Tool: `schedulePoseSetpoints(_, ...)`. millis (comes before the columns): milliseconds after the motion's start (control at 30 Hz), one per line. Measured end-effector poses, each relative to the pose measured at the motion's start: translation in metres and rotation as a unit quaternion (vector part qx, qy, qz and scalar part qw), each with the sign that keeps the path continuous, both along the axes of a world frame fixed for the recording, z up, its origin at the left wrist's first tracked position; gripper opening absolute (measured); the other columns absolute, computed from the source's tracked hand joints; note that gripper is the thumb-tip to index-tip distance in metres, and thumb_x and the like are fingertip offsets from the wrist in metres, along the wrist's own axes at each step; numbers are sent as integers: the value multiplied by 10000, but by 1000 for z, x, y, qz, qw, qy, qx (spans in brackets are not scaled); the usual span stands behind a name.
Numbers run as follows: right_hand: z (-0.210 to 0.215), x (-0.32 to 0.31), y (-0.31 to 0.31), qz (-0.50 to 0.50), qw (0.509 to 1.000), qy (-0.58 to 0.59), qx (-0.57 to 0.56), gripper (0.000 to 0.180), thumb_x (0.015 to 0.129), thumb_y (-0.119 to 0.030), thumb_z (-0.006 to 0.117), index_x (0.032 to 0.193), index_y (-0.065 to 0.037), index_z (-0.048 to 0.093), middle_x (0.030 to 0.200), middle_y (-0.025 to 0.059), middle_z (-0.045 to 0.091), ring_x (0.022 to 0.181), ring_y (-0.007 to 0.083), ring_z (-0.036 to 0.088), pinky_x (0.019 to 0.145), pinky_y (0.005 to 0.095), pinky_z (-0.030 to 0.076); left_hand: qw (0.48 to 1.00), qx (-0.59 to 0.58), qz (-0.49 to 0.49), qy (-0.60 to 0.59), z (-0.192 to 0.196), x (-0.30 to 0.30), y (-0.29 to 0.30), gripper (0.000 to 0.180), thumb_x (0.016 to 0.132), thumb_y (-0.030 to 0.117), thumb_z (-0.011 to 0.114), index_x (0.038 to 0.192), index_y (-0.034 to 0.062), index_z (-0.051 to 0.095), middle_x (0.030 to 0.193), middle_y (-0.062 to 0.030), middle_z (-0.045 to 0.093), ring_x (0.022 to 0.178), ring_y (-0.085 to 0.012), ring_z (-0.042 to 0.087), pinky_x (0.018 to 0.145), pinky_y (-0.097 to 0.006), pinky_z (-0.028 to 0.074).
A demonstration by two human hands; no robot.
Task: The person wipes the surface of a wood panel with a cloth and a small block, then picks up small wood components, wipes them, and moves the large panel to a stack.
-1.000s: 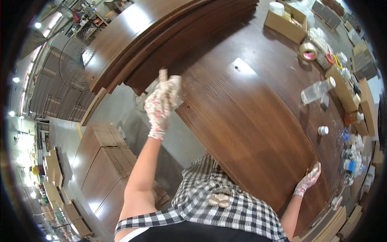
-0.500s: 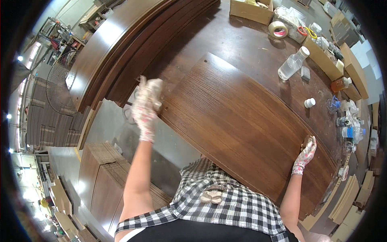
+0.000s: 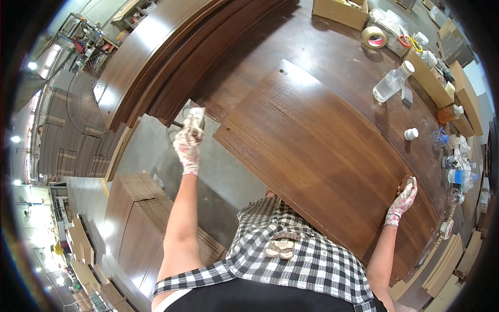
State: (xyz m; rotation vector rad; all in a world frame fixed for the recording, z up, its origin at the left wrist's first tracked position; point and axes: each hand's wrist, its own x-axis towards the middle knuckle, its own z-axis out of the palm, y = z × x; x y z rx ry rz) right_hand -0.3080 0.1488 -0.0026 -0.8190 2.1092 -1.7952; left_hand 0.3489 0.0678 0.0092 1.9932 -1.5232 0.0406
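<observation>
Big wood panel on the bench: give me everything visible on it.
The wood panel is a long, dark brown board with straight grain and a glossy sheen, lying flat and slanted across the workbench. Small holes show near its far corners. The gloved right hand rests on its right end; the left hand is off its left edge.

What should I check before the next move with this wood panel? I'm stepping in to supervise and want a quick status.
1. Gloves on both hands: ok. The left hand and right hand both wear patterned gloves.
2. Right hand on the brown wood panel: ok, it rests on the panel's right end, over a small brown pad.
3. Left hand on the panel: not ok. It is off the panel's left corner, over the floor gap, holding a pale cloth.
4. Panel supported: cannot tell; its near edge overhangs toward the person.
5. Clear bottle and white cap off the panel: ok, both sit on the table beyond it.
</observation>
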Motion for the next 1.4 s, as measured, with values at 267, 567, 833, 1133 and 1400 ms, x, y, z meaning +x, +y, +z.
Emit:
schedulePoseSetpoints(267,5,-3,2,-9,1000,-3,30,306,985,-235,497,1243,-95,582,1156,18,609,903,84,571,689,219,482,776,10,34,629,-18,-96,33,226,862,73,644,1029,35,497,879,-63,600,670,-117,585,566,-222,501)
schedulePoseSetpoints(567,6,-3,6,-6,999,15,40,326,993,-238,481,1273,-87,556,1224,31,600,1021,101,579,732,222,482,714,-59,197,669,1,-127,16,122,899,143,572,1003,89,535,794,-16,592,556,-90,531,454,-229,415)
schedulePoseSetpoints(833,11,0,2,-6,999,-8,37,324,992,-232,480,1274,-92,557,1234,20,596,1036,104,576,742,235,488,684,-38,216,696,25,-125,4,107,912,142,582,932,107,482,662,-15,517,465,-90,471,384,-246,376)
schedulePoseSetpoints(1133,10,-4,5,-2,997,29,68,336,995,-235,470,1286,-83,543,1240,27,590,1057,120,574,765,244,489,675,-147,44,722,-27,-101,1,81,961,104,512,1031,99,469,801,14,552,578,-50,488,444,-196,385)
schedulePoseSetpoints(1400,8,2,5,-4,997,10,77,349,998,-230,461,1316,-97,510,1249,47,571,1078,136,565,778,255,490,815,-304,43,492,52,-44,-37,243,876,13,596,1101,53,513,892,-67,606,742,-100,579,600,-238,502)
